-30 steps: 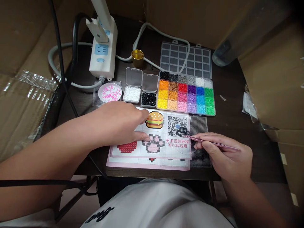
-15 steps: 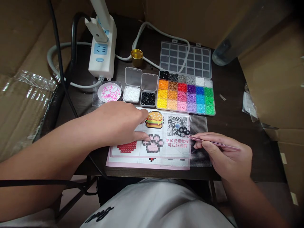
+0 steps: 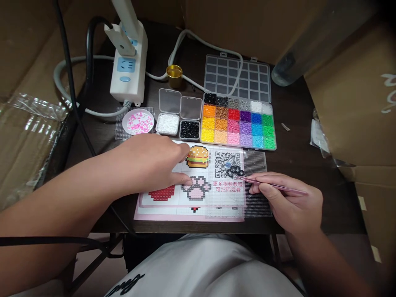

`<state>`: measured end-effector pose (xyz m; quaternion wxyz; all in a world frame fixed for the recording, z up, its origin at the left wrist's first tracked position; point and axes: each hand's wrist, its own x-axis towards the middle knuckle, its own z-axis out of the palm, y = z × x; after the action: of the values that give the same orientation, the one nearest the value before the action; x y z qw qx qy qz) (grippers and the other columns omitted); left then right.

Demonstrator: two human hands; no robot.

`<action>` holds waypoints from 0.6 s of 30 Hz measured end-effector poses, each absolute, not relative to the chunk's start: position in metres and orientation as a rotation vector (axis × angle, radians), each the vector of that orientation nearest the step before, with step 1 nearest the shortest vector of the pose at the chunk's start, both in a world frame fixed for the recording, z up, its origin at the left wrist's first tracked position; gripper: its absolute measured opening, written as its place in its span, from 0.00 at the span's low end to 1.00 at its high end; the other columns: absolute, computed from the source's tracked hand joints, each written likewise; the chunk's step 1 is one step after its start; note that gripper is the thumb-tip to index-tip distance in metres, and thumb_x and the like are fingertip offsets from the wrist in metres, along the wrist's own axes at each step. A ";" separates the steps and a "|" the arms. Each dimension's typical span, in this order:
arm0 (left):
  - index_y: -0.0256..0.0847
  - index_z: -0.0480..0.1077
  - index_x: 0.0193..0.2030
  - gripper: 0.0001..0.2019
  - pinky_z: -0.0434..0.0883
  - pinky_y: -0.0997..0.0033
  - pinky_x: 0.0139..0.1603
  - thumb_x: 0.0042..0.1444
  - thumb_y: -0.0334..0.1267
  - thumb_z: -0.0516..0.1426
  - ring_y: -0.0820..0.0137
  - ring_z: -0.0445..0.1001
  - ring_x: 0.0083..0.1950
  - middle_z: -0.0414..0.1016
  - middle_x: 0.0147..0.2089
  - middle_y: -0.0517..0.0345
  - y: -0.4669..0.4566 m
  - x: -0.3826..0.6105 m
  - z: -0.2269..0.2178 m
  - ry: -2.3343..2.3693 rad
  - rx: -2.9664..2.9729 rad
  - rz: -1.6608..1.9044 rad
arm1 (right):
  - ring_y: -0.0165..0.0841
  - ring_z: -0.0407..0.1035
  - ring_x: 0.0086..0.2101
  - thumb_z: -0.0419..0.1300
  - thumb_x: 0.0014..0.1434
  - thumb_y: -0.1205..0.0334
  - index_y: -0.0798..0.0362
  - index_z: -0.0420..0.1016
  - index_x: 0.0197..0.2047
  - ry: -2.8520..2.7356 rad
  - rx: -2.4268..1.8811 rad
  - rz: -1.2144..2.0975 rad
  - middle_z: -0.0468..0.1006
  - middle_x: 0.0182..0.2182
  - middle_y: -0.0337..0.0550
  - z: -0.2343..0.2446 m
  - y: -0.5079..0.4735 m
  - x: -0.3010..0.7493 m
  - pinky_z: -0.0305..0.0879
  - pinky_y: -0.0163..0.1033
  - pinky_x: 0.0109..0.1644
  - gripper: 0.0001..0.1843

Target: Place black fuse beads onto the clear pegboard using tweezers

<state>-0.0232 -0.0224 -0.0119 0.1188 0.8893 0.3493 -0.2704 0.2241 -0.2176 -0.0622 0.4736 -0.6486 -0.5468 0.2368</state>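
My right hand (image 3: pixel 292 202) pinches a pair of pink tweezers (image 3: pixel 276 187). Their tips are at the lower edge of a small cluster of black beads (image 3: pixel 235 171), set on a clear pegboard (image 3: pixel 257 185). Part of that board overlaps a pattern sheet (image 3: pixel 173 208), covering its QR code and red lettering. My left hand (image 3: pixel 153 161) rests on the sheet, thumb and forefinger apart; its other fingers are mostly hidden. The thumb tip touches the printed pink-and-grey paw (image 3: pixel 196 190). A printed burger (image 3: pixel 198 156) shows just beyond the forefinger. Whether the tweezers grip a bead is too small to tell.
Behind the sheet stand a bead box (image 3: pixel 238 123) sorted by colour, small cases of black beads (image 3: pixel 189 130) and white beads (image 3: pixel 167 123), and a dish (image 3: pixel 138 122) of pink and white beads. Farther back are a gold cup (image 3: pixel 174 76) and power strip (image 3: pixel 128 70). Cables cross the left.
The whole view has shifted slightly, so everything appears a little farther left. Both hands keep nearly the same pose, with the tweezer tips still at the black beads.
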 end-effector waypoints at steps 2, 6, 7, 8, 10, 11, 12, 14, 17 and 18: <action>0.51 0.78 0.48 0.29 0.68 0.57 0.33 0.51 0.70 0.59 0.54 0.79 0.33 0.81 0.31 0.47 -0.023 -0.023 -0.012 1.038 2.596 -0.759 | 0.37 0.87 0.36 0.68 0.65 0.71 0.44 0.90 0.35 -1.339 -1.575 0.578 0.91 0.37 0.38 -0.060 -0.215 0.222 0.87 0.41 0.45 0.13; 0.48 0.78 0.44 0.23 0.66 0.60 0.31 0.53 0.62 0.61 0.58 0.77 0.31 0.80 0.31 0.49 -0.024 -0.020 -0.009 1.057 2.652 -0.710 | 0.38 0.88 0.37 0.67 0.64 0.73 0.45 0.89 0.33 -1.347 -1.532 0.578 0.91 0.36 0.39 -0.056 -0.209 0.220 0.87 0.39 0.43 0.14; 0.47 0.78 0.44 0.22 0.65 0.60 0.30 0.54 0.61 0.61 0.58 0.77 0.30 0.80 0.31 0.50 -0.025 -0.019 -0.008 1.047 2.665 -0.709 | 0.38 0.88 0.37 0.66 0.64 0.73 0.46 0.89 0.32 -1.347 -1.530 0.579 0.91 0.36 0.40 -0.055 -0.208 0.220 0.87 0.39 0.43 0.14; 0.47 0.78 0.45 0.21 0.65 0.61 0.30 0.56 0.60 0.60 0.58 0.77 0.30 0.80 0.32 0.50 -0.025 -0.019 -0.007 1.028 2.675 -0.710 | 0.38 0.88 0.38 0.66 0.64 0.72 0.46 0.88 0.32 -1.348 -1.534 0.578 0.91 0.35 0.40 -0.055 -0.207 0.220 0.87 0.40 0.43 0.14; 0.47 0.77 0.46 0.22 0.64 0.61 0.29 0.58 0.61 0.59 0.58 0.77 0.30 0.81 0.32 0.49 -0.025 -0.018 -0.006 0.999 2.680 -0.734 | 0.39 0.88 0.38 0.66 0.64 0.72 0.46 0.88 0.32 -1.349 -1.549 0.576 0.91 0.35 0.40 -0.055 -0.207 0.220 0.87 0.41 0.43 0.14; 0.47 0.77 0.46 0.22 0.63 0.61 0.29 0.58 0.62 0.58 0.58 0.77 0.30 0.81 0.32 0.49 -0.025 -0.018 -0.006 0.982 2.679 -0.744 | 0.39 0.88 0.38 0.66 0.64 0.72 0.46 0.88 0.31 -1.349 -1.554 0.572 0.91 0.34 0.40 -0.055 -0.207 0.220 0.87 0.42 0.44 0.15; 0.47 0.77 0.45 0.22 0.63 0.60 0.29 0.58 0.63 0.58 0.58 0.77 0.30 0.80 0.31 0.50 -0.025 -0.019 -0.007 0.981 2.681 -0.744 | 0.39 0.88 0.38 0.66 0.64 0.72 0.45 0.88 0.31 -1.349 -1.556 0.572 0.90 0.34 0.40 -0.055 -0.208 0.220 0.87 0.41 0.44 0.15; 0.48 0.76 0.42 0.21 0.62 0.60 0.28 0.56 0.63 0.60 0.58 0.77 0.30 0.80 0.30 0.51 -0.025 -0.021 -0.009 0.997 2.689 -0.719 | 0.39 0.88 0.38 0.66 0.64 0.73 0.45 0.88 0.31 -1.351 -1.552 0.573 0.91 0.34 0.40 -0.056 -0.208 0.220 0.87 0.40 0.43 0.15; 0.48 0.75 0.40 0.22 0.61 0.60 0.28 0.55 0.64 0.60 0.57 0.79 0.31 0.81 0.30 0.49 -0.023 -0.024 -0.013 0.998 2.685 -0.660 | 0.38 0.88 0.38 0.66 0.64 0.73 0.46 0.88 0.31 -1.346 -1.546 0.577 0.91 0.35 0.40 -0.056 -0.209 0.220 0.87 0.39 0.42 0.14; 0.48 0.75 0.40 0.22 0.61 0.60 0.29 0.54 0.65 0.60 0.55 0.79 0.32 0.82 0.31 0.48 -0.023 -0.025 -0.013 0.994 2.669 -0.669 | 0.38 0.88 0.38 0.66 0.64 0.73 0.46 0.88 0.31 -1.343 -1.550 0.579 0.91 0.35 0.40 -0.056 -0.209 0.220 0.87 0.39 0.42 0.14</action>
<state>-0.0248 -0.0230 -0.0130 0.1077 0.9069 0.3379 -0.2274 0.2196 -0.2091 -0.0559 0.4839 -0.6366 -0.5515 0.2375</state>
